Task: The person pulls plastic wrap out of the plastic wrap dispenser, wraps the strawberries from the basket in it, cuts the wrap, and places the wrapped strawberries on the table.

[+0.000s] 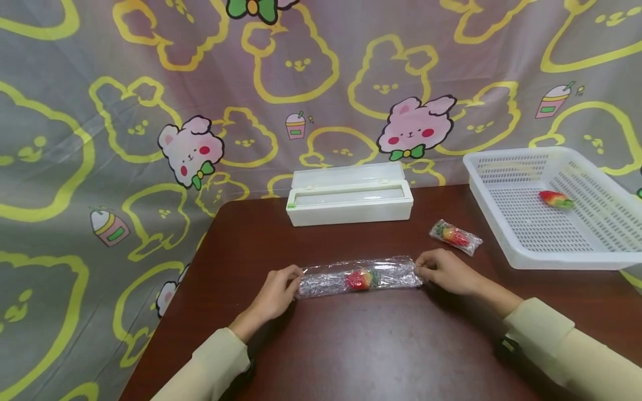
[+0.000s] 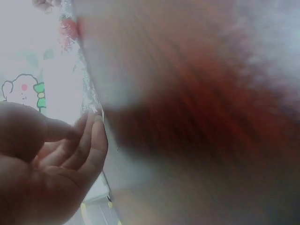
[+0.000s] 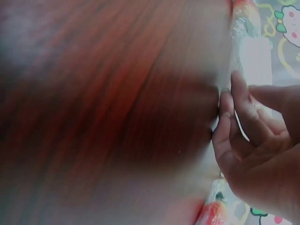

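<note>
A strip of clear plastic wrap (image 1: pixel 323 281) lies lengthwise on the table, folded around a red strawberry (image 1: pixel 358 280) with a green leafy end. At the wrap's left end, my left hand (image 1: pixel 275 291) pinches the film between thumb and fingertips. My right hand (image 1: pixel 447 272) pinches the opposite end. In the left wrist view, the left fingers (image 2: pixel 96 140) meet the film's end, and the strawberry's red shows farther along it. The right wrist view has the right fingers (image 3: pixel 241 101) at the film, their exact contact partly hidden.
Behind the wrap stands a white plastic-wrap dispenser box (image 1: pixel 351 211) with its lid raised. A wrapped strawberry (image 1: pixel 455 236) lies beyond my right hand. At the right, a white basket (image 1: pixel 521 259) holds an unwrapped strawberry (image 1: pixel 555 199). A patterned curtain (image 1: pixel 321 67) hangs behind the brown table (image 1: pixel 351 345).
</note>
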A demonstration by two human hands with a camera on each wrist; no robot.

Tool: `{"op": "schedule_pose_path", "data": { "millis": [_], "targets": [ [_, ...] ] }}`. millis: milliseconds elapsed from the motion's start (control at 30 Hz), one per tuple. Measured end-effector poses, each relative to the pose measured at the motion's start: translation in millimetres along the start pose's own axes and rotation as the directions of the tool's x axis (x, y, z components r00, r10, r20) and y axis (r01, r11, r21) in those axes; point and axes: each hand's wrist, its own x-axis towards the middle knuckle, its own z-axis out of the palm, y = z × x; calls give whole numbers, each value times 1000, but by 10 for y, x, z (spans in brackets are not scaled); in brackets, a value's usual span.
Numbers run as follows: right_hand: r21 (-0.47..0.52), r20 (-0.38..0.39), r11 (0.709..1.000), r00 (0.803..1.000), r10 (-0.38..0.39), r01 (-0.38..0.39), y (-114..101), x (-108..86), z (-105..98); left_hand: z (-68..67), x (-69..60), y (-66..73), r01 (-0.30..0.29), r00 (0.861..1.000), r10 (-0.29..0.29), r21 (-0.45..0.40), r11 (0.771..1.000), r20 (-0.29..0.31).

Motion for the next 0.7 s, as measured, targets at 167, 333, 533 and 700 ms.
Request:
{"op": "schedule_pose_path", "data": {
  "millis": [167,333,533,700],
  "targets": [
    [-47,-27,999,999,21,-23,-16,62,44,49,50,19,-19,999,23,95,995,-39],
    [-253,-142,968,990,-25,-12,-170,61,21,13,43,158,-6,990,48,301,954,-134],
    [-445,-113,880,965,-238,165,-530,124,130,63,128,504,-168,984,178,330,929,0],
    [-477,53,855,977,-205,205,-611,199,370,264,231,560,-194,971,138,304,933,196]
  ]
}}
